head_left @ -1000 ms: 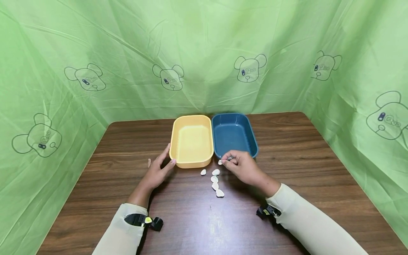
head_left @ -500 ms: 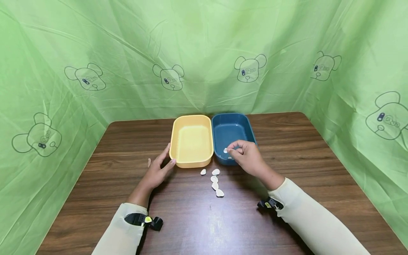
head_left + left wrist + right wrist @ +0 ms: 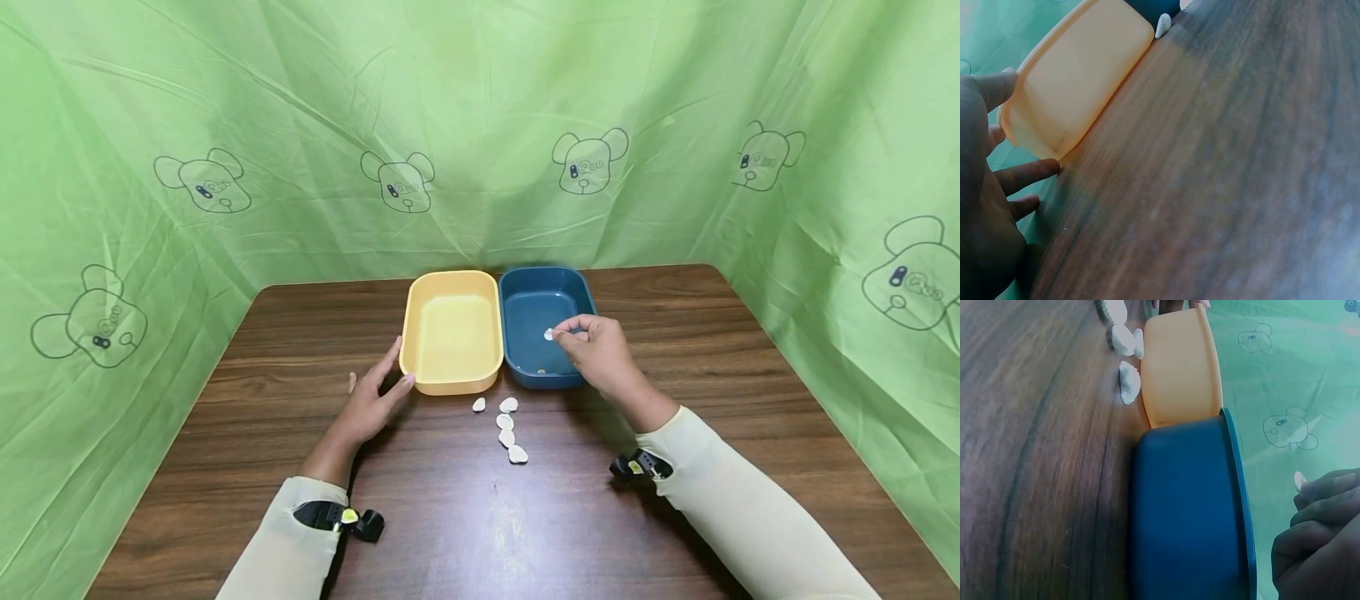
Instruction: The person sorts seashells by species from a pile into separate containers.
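Observation:
My right hand [image 3: 603, 354] pinches a small white seashell [image 3: 549, 334] between thumb and fingertips, over the blue tray [image 3: 512, 367]. In the right wrist view the same seashell [image 3: 1299, 481] shows above the tray's rim. My left hand [image 3: 367, 408] rests with spread fingers against the near left corner of the yellow tray [image 3: 450, 388]. The left wrist view shows its fingers [image 3: 1029, 176] along the tray's side. Several white seashells lie on the table in front of the trays, among them a single shell [image 3: 479, 405] and a front one [image 3: 518, 454].
Both trays stand side by side near the back of the dark wooden table [image 3: 300, 350]. A tiny pale spot [image 3: 541, 372] shows inside the blue tray by its near wall. Green curtain [image 3: 480, 125] with bear drawings encloses the back and sides.
My right hand has moved forward and to the right, carrying the seashell from just before the blue tray to over it. My left hand has stayed by the yellow tray.

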{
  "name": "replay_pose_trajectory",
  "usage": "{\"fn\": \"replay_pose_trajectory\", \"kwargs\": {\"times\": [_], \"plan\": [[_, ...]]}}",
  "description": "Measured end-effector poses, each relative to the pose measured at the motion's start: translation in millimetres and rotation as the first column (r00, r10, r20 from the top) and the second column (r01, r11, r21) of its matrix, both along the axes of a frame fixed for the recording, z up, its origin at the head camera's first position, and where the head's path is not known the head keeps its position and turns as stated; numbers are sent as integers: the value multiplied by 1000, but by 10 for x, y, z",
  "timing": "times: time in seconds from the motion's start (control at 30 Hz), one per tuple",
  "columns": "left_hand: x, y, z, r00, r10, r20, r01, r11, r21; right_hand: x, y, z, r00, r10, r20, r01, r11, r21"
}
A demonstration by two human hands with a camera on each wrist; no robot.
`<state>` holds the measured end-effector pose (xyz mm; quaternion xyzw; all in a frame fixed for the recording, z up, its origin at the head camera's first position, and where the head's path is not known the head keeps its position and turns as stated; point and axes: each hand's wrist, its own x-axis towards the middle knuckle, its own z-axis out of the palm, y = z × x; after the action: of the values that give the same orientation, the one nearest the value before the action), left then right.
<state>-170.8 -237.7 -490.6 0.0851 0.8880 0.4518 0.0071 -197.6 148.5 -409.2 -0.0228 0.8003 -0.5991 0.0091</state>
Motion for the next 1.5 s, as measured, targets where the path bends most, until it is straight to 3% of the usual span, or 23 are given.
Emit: {"fn": "replay_pose_trajectory", "kwargs": {"times": [0.27,0.6,1.1,1.5], "plan": [[6,6,-2,1000,0,3,0,1000,-1,-65,30,17,997,-56,50,58,998,-37],[17,8,12,1000,8,3,-8,1000,1,-67,44,15,998,-40,56,44,997,-58],[25,8,27,1000,5,6,-5,1000,-1,62,-87,-77,996,84,-8,-84,992,-96],[10,2,6,1000,-5,-12,5,1000,-18,271,-199,-82,982,190,-21,-190,982,-19]]}}
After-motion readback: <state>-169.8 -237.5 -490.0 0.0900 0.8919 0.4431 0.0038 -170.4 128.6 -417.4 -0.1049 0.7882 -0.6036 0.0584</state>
